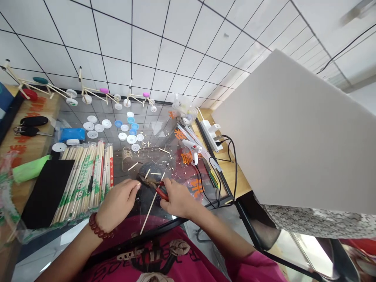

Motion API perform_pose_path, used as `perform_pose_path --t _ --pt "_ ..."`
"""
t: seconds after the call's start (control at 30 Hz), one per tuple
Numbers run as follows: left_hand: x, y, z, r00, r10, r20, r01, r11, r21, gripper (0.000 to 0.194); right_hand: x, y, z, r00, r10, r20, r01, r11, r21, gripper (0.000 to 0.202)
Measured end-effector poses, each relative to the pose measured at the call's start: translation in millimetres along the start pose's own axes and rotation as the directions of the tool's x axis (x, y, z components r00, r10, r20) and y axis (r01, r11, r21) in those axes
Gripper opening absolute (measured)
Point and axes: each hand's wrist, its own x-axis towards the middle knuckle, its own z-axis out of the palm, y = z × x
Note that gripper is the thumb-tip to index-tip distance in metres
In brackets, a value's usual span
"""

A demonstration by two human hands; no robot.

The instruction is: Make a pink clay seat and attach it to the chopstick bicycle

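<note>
My right hand (178, 197) grips the red handles of a pair of pliers (152, 183), whose jaws point left. At the jaw tips my left hand (119, 201) is closed in a pinch; whatever lies between its thumb and finger is too small to make out. A long thin wooden stick (149, 212) lies on the dark glass tabletop, running beneath the pliers toward the near edge. Short cut pieces, including one stick piece (133, 166) and another (155, 173), lie just beyond the pliers among wood crumbs.
Wrapped chopsticks (85, 180) and a black sheet (48, 192) lie left. Bottle caps (131, 139) sit farther back, before several stick-and-cap models (102, 94) along the wall. A white glue gun (192, 148), glue sticks (202, 147), a power strip (212, 134) and black cables occupy the right.
</note>
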Motion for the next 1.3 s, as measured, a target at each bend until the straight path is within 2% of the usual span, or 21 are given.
perform_pose_path --t 0.07,0.2,0.33,0.47,0.6,0.7,0.87,1.0,1.07,1.13,1.2,1.3 --pt "-0.7 -0.5 -3.4 0.993 0.041 -0.107 -0.02 0.981 0.193 0.042 -6.1 1.6 -4.6 0.999 0.006 -0.053 -0.008 0.999 -0.044 0.045" --pt "0.7 -1.8 -1.4 0.983 0.108 -0.146 -0.036 0.904 0.426 0.04 -16.9 7.9 -9.6 0.994 0.039 -0.105 -0.045 0.997 -0.06 0.048" --pt "2.1 -0.9 -0.7 0.956 0.189 -0.224 -0.069 0.887 0.456 0.038 -21.8 12.2 -4.1 0.985 0.1 -0.141 -0.102 0.995 -0.005 0.055" --pt "5.2 -3.1 -5.3 0.928 0.233 -0.29 -0.093 0.9 0.426 0.04 -24.3 19.5 6.2 0.968 0.119 -0.22 -0.082 0.982 0.169 0.056" --pt "11.6 -12.4 -10.8 0.921 0.199 -0.335 -0.025 0.888 0.459 0.039 -27.4 39.1 11.4 0.931 0.204 -0.301 -0.11 0.947 0.3 0.044" --pt "18.5 -17.2 -13.7 0.922 0.155 -0.355 0.042 0.871 0.489 0.041 -29.7 59.2 14.6 0.911 0.268 -0.313 -0.168 0.935 0.313 0.029" --pt "38.0 -10.3 -14.7 0.96 0.071 -0.269 0.086 0.843 0.53 0.036 -30.5 84.3 29.6 0.877 0.36 -0.319 -0.278 0.92 0.275 0.018" --pt "59.1 -0.2 -15.1 0.974 -0.028 -0.226 0.142 0.851 0.505 0.03 -27.2 90.1 42.6 0.863 0.351 -0.364 -0.295 0.934 0.202 0.017" --pt "62.4 5.1 -16.7 0.977 -0.033 -0.21 0.135 0.861 0.491 0.028 -25.7 90.7 46.4 0.851 0.343 -0.399 -0.286 0.938 0.196 0.017" --pt "53.7 10.6 -18.6 0.977 0.013 -0.213 0.094 0.868 0.488 0.028 -25.1 91.2 48.6 0.841 0.328 -0.431 -0.256 0.942 0.216 0.017" --pt "31.4 15.6 -18.8 0.979 0.066 -0.193 0.031 0.888 0.458 0.029 -25.1 92.0 49.9 0.835 0.303 -0.459 -0.216 0.948 0.232 0.018" --pt "-14.9 19.8 -12.0 0.994 0.059 0.09 -0.082 0.958 0.275 0.023 -25.4 93.0 50.8 0.832 0.258 -0.492 -0.156 0.958 0.239 0.019"
